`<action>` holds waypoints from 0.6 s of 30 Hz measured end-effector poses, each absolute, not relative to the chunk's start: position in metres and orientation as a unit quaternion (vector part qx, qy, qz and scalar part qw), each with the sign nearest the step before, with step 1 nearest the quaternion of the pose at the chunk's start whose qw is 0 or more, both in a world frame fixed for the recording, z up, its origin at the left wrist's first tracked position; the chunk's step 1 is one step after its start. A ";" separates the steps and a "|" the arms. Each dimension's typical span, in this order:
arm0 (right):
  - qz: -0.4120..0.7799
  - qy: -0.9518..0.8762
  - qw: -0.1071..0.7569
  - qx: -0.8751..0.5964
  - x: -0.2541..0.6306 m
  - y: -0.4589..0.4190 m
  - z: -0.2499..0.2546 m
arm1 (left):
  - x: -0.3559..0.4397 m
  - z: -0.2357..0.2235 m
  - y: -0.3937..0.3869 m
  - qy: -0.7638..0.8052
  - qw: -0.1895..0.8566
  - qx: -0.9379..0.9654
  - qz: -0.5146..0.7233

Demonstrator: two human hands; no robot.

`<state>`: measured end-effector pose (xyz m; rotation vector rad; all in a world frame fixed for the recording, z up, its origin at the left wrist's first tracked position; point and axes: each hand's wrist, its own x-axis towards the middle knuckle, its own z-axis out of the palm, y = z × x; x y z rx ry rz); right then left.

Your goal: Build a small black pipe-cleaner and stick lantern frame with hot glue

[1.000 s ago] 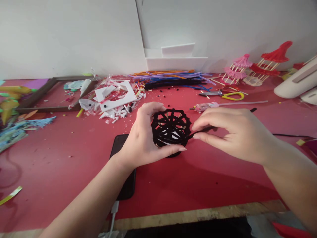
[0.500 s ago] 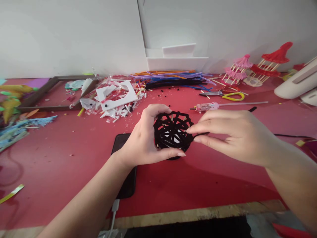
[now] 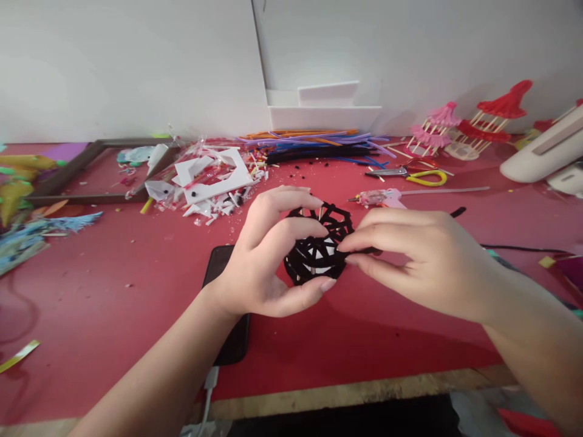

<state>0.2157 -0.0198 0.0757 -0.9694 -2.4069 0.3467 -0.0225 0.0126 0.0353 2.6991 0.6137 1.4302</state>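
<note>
A round, black, fuzzy lattice frame (image 3: 314, 261), made of what look like pipe cleaners with pale sticks and white pieces inside, is between my hands over the red table. My left hand (image 3: 273, 255) curls around its left side, fingers over the top and thumb along the near edge. With thumb and fingertips, my right hand (image 3: 414, 255) pinches a black pipe cleaner (image 3: 368, 250) at the frame's right side. The strip's other end (image 3: 458, 212) shows behind my right hand. My fingers cover part of the lattice.
A phone (image 3: 230, 340) with a cable lies under my left wrist. Beyond are white foam scraps (image 3: 218, 179), a bundle of coloured pipe cleaners (image 3: 314, 145), yellow-handled scissors (image 3: 426, 176) and a glue gun (image 3: 376, 198). Pink (image 3: 432, 130) and red (image 3: 494, 121) stick models stand back right.
My left hand's fingers have lifted and spread across the lattice's top, and the frame has tilted. My right hand, still pinching the strip, has shifted slightly left and down.
</note>
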 end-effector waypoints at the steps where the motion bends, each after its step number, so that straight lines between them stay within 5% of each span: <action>1: 0.127 -0.884 0.264 -0.363 0.213 -0.022 0.076 | -0.022 0.036 0.012 0.192 0.004 0.869 0.455; 18: 0.115 -0.861 0.300 -0.394 0.202 -0.035 0.071 | -0.028 0.033 0.015 0.208 0.049 0.881 0.423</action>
